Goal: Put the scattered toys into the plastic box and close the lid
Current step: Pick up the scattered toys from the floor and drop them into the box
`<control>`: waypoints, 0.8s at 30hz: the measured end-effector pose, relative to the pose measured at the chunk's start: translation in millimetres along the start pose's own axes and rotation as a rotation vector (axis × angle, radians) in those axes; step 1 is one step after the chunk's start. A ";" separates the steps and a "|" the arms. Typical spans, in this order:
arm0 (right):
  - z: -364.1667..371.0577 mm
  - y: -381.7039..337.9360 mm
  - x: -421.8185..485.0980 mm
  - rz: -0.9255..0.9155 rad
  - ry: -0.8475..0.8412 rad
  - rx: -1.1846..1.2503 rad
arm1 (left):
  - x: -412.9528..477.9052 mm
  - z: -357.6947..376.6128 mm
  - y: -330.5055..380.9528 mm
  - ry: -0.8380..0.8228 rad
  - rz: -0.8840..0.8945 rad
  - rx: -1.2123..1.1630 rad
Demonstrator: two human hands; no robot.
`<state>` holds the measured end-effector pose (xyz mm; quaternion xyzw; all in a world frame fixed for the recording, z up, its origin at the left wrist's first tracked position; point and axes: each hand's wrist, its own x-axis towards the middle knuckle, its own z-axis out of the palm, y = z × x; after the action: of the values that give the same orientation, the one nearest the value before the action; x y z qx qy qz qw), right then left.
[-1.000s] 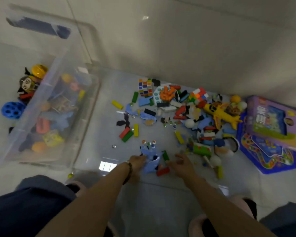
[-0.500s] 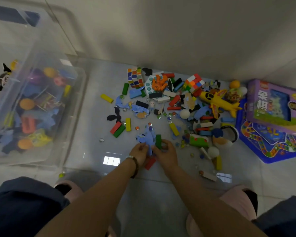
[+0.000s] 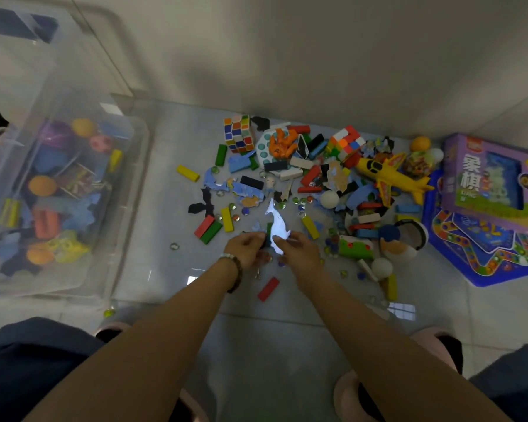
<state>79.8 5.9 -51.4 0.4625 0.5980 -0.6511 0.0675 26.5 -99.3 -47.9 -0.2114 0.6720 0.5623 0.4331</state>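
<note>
right hand [image 3: 299,254] lifted whale cutout [image 3: 277,228] (plastic box [image 3: 136,190] part-filled)

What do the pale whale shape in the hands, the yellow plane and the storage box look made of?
Whale cutout: thin flat sheet, probably foam or card; glossy, glaring white under light. Yellow plane: moulded hard plastic, smooth, slight sheen. Plastic box: clear, slightly frosted plastic; toys show through its wall.
</note>
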 end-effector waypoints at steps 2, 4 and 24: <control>-1.7 -8.7 -4.5 -0.006 -0.079 0.012 | -3.3 -2.9 4.5 -0.014 -0.006 -0.047; -2.6 -15.3 -10.5 -0.010 -0.174 0.019 | -6.0 -4.9 6.1 -0.018 0.000 -0.057; 20.2 10.2 30.4 -0.304 -0.080 -0.646 | -2.1 -59.8 13.6 0.045 -0.043 -0.279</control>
<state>58.7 0.2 -82.3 0.2975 0.8316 -0.4488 0.1359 -3.4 -152.2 -38.8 -0.2965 0.5921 0.6362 0.3959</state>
